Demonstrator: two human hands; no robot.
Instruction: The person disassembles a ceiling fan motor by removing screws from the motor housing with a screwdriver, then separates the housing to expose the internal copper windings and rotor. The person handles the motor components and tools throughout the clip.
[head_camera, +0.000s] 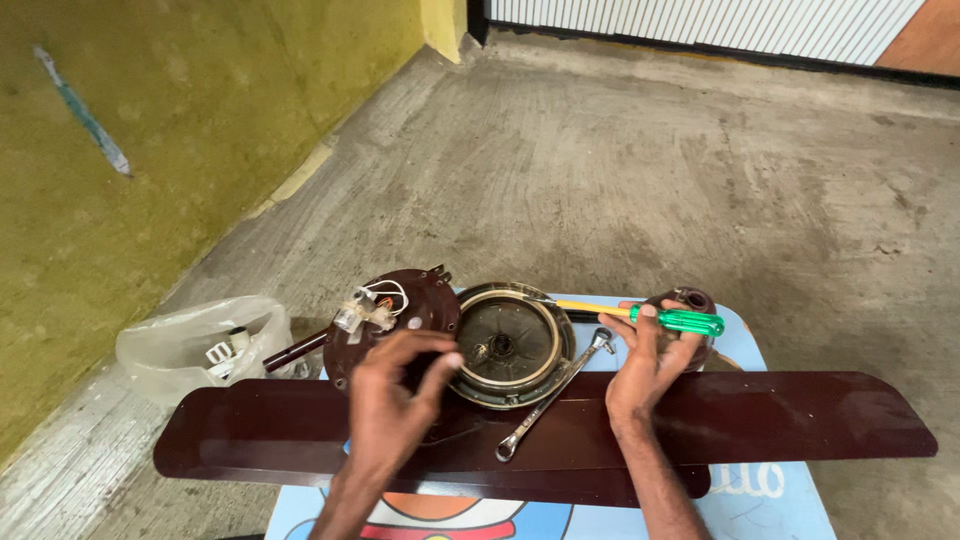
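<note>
Far left, a clear plastic bag (190, 345) with small white parts lies on the concrete floor (700, 180) by the yellow-green wall (150, 150); next, a dark brown round motor cover (410, 305) with a white wire connector on top and a rod sticking out to its left, resting at the left edge of the small blue table (780, 500).

Left hand (395, 395) is over the gap between the cover and the motor housing (510, 345); fingers pinched together on something small at the housing's rim, too small to tell what; hand not wrapped round anything big.

The motor housing sits mid-table, open face up, metal ring round a dark core; looks heavy and rigid, cast metal, probably greasy; best gripped by the outer rim with both hands, not by the wires.

A spanner (555, 395) lies diagonally, head near the housing's right rim, tail on the long brown fan blades (560, 430) stacked across the table front; blades are thin, long, stiff but likely to flex and tip if lifted by one end.

Right hand (650, 365) is closed on a screwdriver (640, 315), green handle under the fingers, yellow shaft pointing left to the housing; light, grippy handle; a brown cup-shaped cap (690, 300) sits just behind it.

Floor is rough bare concrete; white ribbed shutter (700, 20) at the back.
</note>
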